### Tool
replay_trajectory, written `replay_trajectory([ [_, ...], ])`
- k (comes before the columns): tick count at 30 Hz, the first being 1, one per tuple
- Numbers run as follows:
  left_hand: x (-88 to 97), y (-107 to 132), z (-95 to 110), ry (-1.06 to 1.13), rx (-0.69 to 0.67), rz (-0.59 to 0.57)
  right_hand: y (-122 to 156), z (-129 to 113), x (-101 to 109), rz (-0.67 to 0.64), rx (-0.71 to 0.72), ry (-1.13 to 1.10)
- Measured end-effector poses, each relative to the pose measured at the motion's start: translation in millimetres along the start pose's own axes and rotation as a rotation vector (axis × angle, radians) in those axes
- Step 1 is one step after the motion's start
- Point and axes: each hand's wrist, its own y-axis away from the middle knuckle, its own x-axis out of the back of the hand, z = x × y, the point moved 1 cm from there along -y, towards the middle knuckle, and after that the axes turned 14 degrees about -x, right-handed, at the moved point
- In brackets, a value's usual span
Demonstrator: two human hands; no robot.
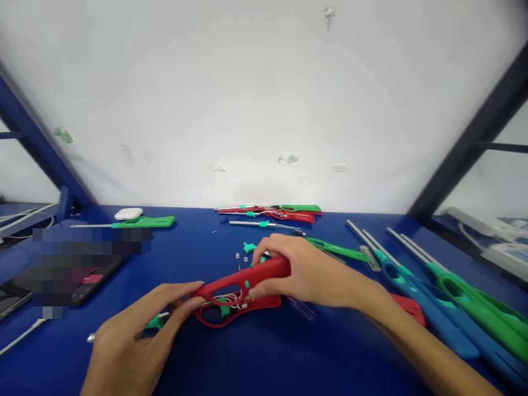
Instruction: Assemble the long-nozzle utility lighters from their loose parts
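A red lighter casing half (270, 269) is held tilted above a matching lower red half (264, 302) near the table's front. My right hand (305, 272) grips the upper half by its handle end, fingers over the far side and thumb on the near side. With thumb and fingers, my left hand (136, 330) pinches the narrow front end, where the two halves come close together. White wires (226, 298) and a green trigger piece (225, 311) show between the halves. A metal tube's tip (91, 337) sticks out left of my left hand, its middle hidden.
Several blue lighters (441, 313) and green lighters (482, 308) lie at the right. Opened lighters (289, 214) rest along the wall. A green lighter (152, 221), a white case (128, 213) and a dark phone (99, 280) are at the left. Small parts (241, 257) lie mid-table.
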Motion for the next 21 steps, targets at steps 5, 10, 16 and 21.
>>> replay_trajectory([
  [5,5.7,3,1,0.035,0.022,0.0,-2,6,-7,0.086,0.123,0.155],
  [10,7.9,9,-4,0.095,0.053,-0.11,-5,14,-18,0.224,0.294,0.413],
  [16,15.0,2,-14,0.08,-0.131,-0.133,-1,12,-26,0.266,0.378,0.548],
  [21,19.7,-1,-24,0.048,-0.108,-0.315,1,4,-36,0.201,0.402,0.55],
])
